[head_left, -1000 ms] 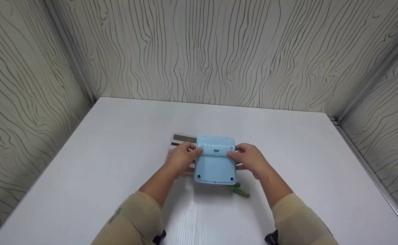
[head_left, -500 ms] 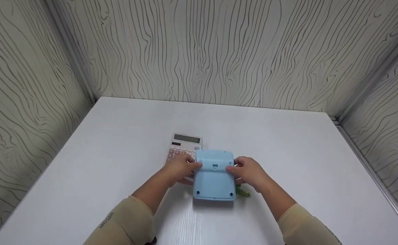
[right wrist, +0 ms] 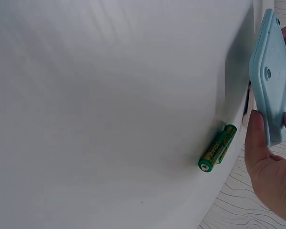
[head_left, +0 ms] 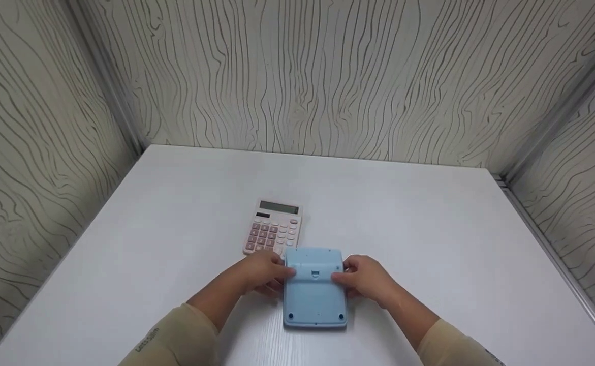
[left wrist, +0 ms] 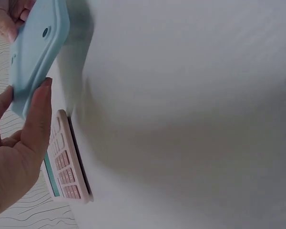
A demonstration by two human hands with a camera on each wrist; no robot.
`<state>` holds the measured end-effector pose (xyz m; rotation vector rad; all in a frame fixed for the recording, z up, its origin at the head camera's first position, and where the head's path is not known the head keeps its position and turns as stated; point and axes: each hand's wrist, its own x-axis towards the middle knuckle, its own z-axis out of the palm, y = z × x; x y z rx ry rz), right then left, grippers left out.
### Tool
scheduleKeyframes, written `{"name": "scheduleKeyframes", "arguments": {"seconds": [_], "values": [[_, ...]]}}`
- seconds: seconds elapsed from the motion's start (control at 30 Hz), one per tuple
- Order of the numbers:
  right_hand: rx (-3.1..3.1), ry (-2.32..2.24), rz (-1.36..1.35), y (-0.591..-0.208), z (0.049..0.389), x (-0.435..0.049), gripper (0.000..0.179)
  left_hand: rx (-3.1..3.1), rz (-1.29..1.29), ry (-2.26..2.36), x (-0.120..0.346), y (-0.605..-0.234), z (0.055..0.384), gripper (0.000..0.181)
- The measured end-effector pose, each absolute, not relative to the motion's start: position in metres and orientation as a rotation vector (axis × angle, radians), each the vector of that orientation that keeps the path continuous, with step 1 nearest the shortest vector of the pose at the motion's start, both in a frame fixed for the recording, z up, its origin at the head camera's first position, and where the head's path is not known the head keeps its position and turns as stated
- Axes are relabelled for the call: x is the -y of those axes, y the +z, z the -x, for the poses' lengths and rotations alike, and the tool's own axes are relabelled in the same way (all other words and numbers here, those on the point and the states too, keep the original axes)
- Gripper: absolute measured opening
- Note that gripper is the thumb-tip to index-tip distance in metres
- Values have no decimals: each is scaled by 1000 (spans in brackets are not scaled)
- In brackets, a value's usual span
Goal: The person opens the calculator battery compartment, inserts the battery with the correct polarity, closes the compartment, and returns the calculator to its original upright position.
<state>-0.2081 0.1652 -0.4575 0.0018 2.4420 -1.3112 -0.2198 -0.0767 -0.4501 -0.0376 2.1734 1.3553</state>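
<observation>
A light blue calculator [head_left: 315, 300] is held back side up between both hands, with a small latch and dark round feet showing. My left hand [head_left: 262, 272] pinches its left edge, thumb on the back. On the opposite edge, my right hand [head_left: 371, 279] grips it the same way. In both wrist views the calculator is raised over the table, casting a shadow. Its key side faces down, hidden. Just beyond the left hand lies a pink calculator [head_left: 273, 229], keys up. Green batteries [right wrist: 218, 148] lie side by side near the right hand, out of sight in the head view.
The white table [head_left: 404, 213] runs back to a wall [head_left: 297, 76] with a wood-grain line pattern. More patterned panels rise at the left and right sides.
Both hands have drawn the blue calculator toward the body and slightly left, lower in the head view. The pink calculator has come more into sight; the batteries are now covered there.
</observation>
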Motion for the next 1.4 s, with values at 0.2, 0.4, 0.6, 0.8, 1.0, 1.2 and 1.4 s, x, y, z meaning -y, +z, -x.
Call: {"name": "scheduleKeyframes", "arguments": {"seconds": [0.2,0.4,0.6,0.8,1.0,1.2,1.4], "values": [[-2422,-1287,29,-464,202,-164,39,-2193,19,1268,78,-455,213,26],[-2410,-1243,40,-468,200,-163,43,-2175,-3,1217,81,-458,211,27],[-2405,-1217,21,-472,200,-161,48,-2175,11,1186,81,-460,212,26],[-2420,-1195,11,-473,200,-159,38,-2152,0,1181,82,-466,215,26],[-2438,-1171,-8,-472,200,-158,35,-2127,18,1185,84,-470,218,26],[-2464,-1134,-3,-473,201,-156,35,-2118,43,1182,84,-472,220,25],[-2507,-1064,31,-473,201,-155,32,-2128,62,1170,83,-474,222,26]]}}
